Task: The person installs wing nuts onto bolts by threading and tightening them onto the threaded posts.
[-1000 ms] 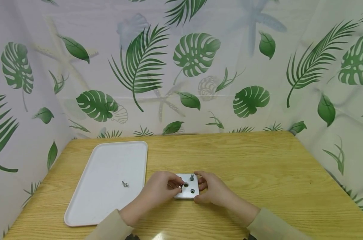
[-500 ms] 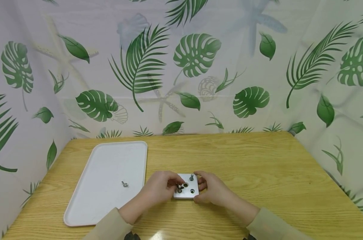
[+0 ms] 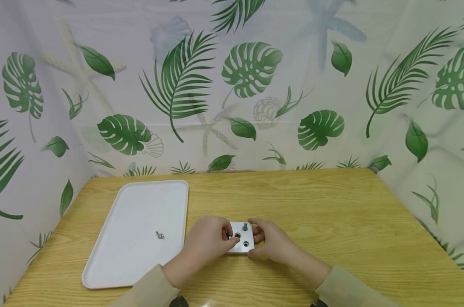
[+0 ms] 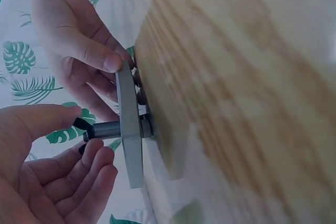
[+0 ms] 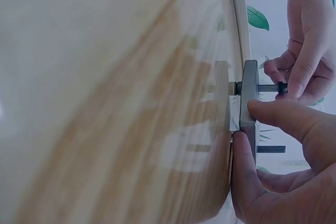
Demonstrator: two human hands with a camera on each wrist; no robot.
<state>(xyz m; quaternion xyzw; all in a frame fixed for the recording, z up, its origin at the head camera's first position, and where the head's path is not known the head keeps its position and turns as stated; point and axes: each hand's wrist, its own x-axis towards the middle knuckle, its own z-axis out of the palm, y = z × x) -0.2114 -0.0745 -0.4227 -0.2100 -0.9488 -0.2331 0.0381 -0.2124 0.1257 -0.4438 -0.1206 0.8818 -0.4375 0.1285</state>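
Note:
A silver metal plate [image 3: 241, 249] with holes lies near the table's front, raised slightly by bolt heads under it. One bare bolt [image 3: 245, 227] stands up at its far right corner. My left hand [image 3: 209, 238] is over the plate's left side. In the left wrist view its thumb and a finger pinch a dark wing nut [image 4: 82, 124] at the top of a threaded bolt [image 4: 107, 129]. My right hand [image 3: 274, 243] holds the plate's right edge between thumb and fingers; the right wrist view shows its thumb on the plate's upper face [image 5: 249, 85].
A white tray [image 3: 120, 238] lies to the left on the wooden table [image 3: 312, 204]. On it is a small metal fastener [image 3: 160, 235], too small to make out. Leaf-printed cloth [image 3: 274, 140] stands behind and at both sides.
My left hand's fingers have shifted around the wing nut, the thumb swinging forward and right across the plate, and they now cover the wing nut in the head view. My right hand stays still.

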